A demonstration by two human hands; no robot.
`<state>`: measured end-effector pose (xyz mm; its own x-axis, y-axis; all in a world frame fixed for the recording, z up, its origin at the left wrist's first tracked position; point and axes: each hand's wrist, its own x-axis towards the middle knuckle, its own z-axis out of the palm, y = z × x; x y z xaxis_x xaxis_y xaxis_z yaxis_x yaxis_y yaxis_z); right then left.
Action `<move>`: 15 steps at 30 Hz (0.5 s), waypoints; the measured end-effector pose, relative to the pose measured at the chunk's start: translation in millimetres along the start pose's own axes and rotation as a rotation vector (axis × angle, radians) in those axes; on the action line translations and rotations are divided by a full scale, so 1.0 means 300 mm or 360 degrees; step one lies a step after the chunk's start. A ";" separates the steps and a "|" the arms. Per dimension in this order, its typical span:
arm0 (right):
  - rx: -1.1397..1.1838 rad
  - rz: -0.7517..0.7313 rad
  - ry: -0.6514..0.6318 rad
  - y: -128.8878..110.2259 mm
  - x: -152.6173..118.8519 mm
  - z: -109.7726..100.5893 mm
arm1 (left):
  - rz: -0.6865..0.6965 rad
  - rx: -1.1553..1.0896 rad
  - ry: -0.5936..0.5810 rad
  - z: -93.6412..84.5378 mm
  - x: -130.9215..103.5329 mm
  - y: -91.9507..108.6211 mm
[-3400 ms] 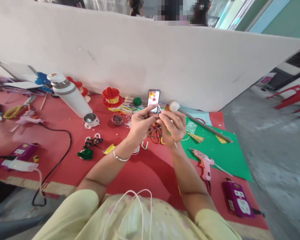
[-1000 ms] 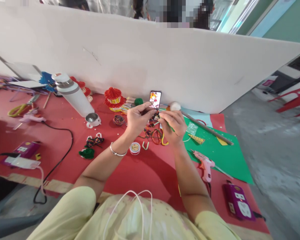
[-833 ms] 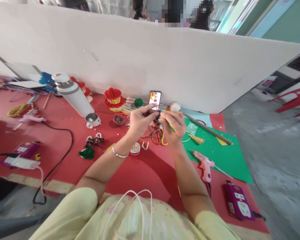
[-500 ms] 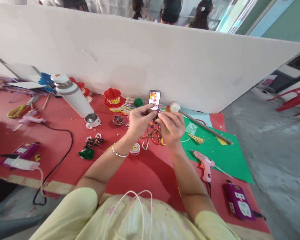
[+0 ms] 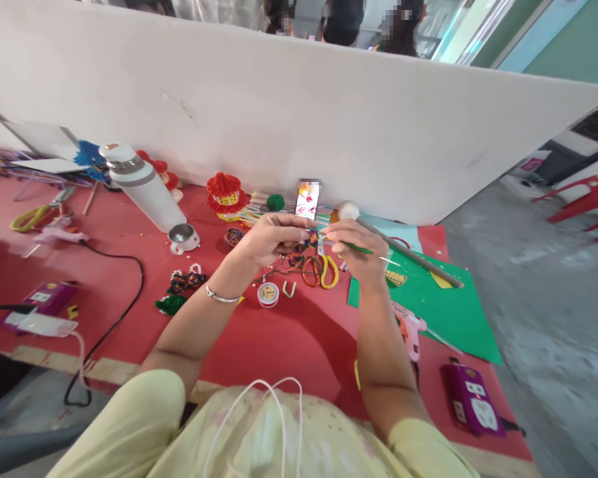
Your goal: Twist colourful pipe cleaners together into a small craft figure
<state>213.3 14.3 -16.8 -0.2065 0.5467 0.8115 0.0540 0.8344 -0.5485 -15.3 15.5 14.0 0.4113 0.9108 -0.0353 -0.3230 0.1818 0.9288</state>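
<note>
My left hand (image 5: 274,240) pinches a small dark multicoloured yarn piece (image 5: 311,239) at the middle of the table. In my right hand (image 5: 356,249) is a thin crochet hook with a green handle (image 5: 359,249); its tip end meets the yarn piece. A phone (image 5: 307,199) with a lit screen leans against the white panel just behind my hands. Below them lie scissors with red and yellow handles (image 5: 329,272), loose dark yarn and a white spool (image 5: 268,294). A pale U-shaped piece (image 5: 290,289) rests beside the spool.
To the left stand a white bottle (image 5: 144,189), a metal-lined cup (image 5: 183,238) and a red yarn lantern (image 5: 224,194). Right of my hands are a green sheet (image 5: 458,312), a pink glue gun (image 5: 408,328) and a purple power strip (image 5: 476,398). A white panel (image 5: 279,113) rises behind.
My hands have moved apart a little, the left one leftward and the right one rightward. The green-handled hook and the yarn piece now show, and the scissors are less covered.
</note>
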 end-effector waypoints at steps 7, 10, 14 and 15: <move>-0.0020 -0.0050 -0.0100 -0.026 0.010 -0.025 | -0.0059 0.0009 -0.0002 -0.022 0.003 -0.001; 0.0034 -0.0010 -0.0109 -0.032 0.007 -0.034 | -0.0108 0.0036 -0.0091 -0.032 0.004 0.006; 0.0240 0.0129 -0.0065 -0.020 -0.006 -0.025 | -0.0105 0.0058 -0.0157 -0.034 0.004 0.005; 0.0301 0.0176 -0.0033 -0.013 -0.010 -0.015 | -0.0089 0.0066 -0.0154 -0.030 0.004 0.001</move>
<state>218.2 9.8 -16.1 -0.2298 0.6310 0.7409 -0.1062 0.7405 -0.6636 -22.5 20.0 11.0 0.5088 0.8592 -0.0535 -0.2623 0.2140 0.9410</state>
